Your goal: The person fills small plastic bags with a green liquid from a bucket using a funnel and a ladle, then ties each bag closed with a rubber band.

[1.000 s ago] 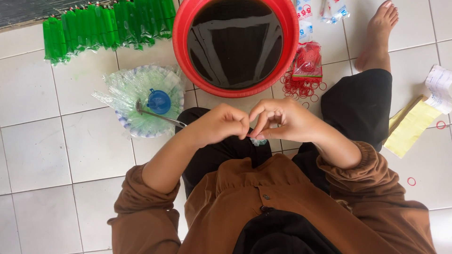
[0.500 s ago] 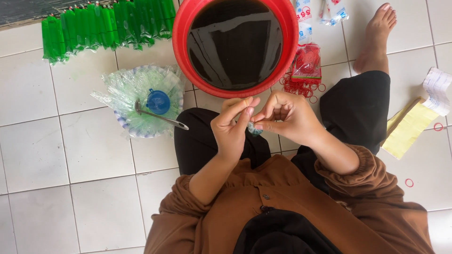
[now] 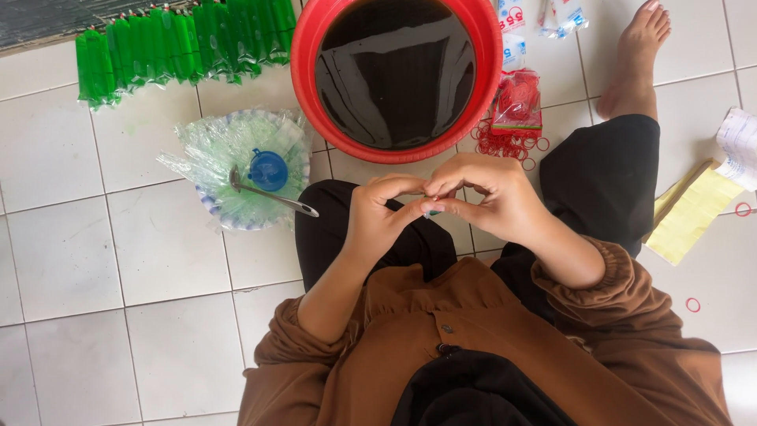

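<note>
Both my hands meet over my lap, pinching one small greenish thing between their fingertips.

At far left I see a row of green filled plastic tubes (image 3: 185, 47) lying along the top of the tiled floor (image 3: 63, 252). Next comes a plate heaped with clear plastic bags (image 3: 236, 170), with a blue funnel (image 3: 268, 170) and a metal ladle (image 3: 272, 197) resting on it. Beside that stands the red basin (image 3: 303, 71) of dark liquid. Just below the basin my left hand (image 3: 378, 217) curls narrow, its thumb and forefinger touching the tips of my right hand (image 3: 493, 197), which is curled the same way; the small greenish thing (image 3: 431, 213) sits pinched between them, mostly hidden. Further right lie a pile of red rubber bands (image 3: 512, 118), then a yellow paper (image 3: 690, 213).
</note>
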